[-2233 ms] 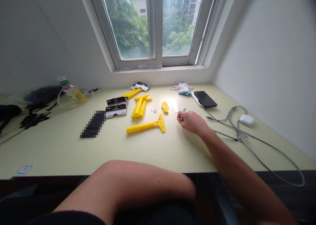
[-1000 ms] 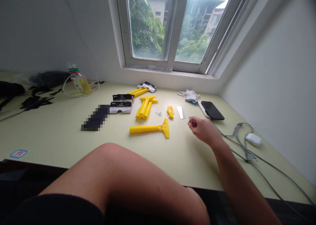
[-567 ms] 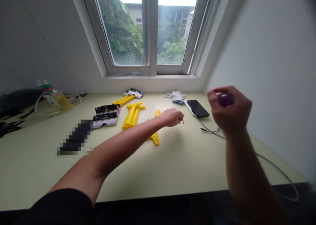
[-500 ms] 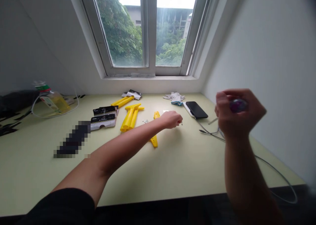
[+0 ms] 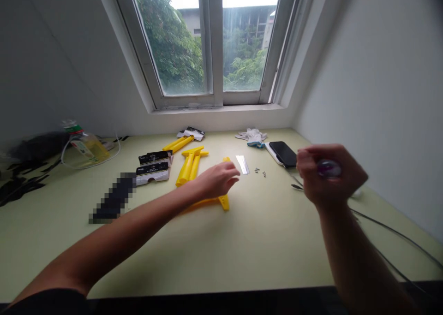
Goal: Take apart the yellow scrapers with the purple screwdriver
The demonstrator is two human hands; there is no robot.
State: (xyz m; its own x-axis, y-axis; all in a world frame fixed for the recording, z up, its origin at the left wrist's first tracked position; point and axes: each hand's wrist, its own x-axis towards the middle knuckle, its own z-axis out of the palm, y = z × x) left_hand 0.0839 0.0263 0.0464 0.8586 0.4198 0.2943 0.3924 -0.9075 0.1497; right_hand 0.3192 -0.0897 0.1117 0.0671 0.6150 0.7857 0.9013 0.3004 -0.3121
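My right hand is wrapped round a screwdriver and raised above the table's right side. The rounded end of its clear purple handle faces me; its shaft is not visible now. My left hand hovers over a yellow plastic part, thumb apart from the curled fingers, with nothing visible between them. That part is partly hidden under the hand and forearm. To the right of the left hand lie several small screws in two little groups, beside thin white strips.
Several yellow tubes and black-and-white boxes lie left of centre. At the back are white gloves and a black phone. Cables run along the right. A bottle of yellow liquid stands far left.
My left hand has drawn back leftward from the small screws to over the yellow part, and its fingers have parted. The right hand still grips the screwdriver. The view has shifted slightly.
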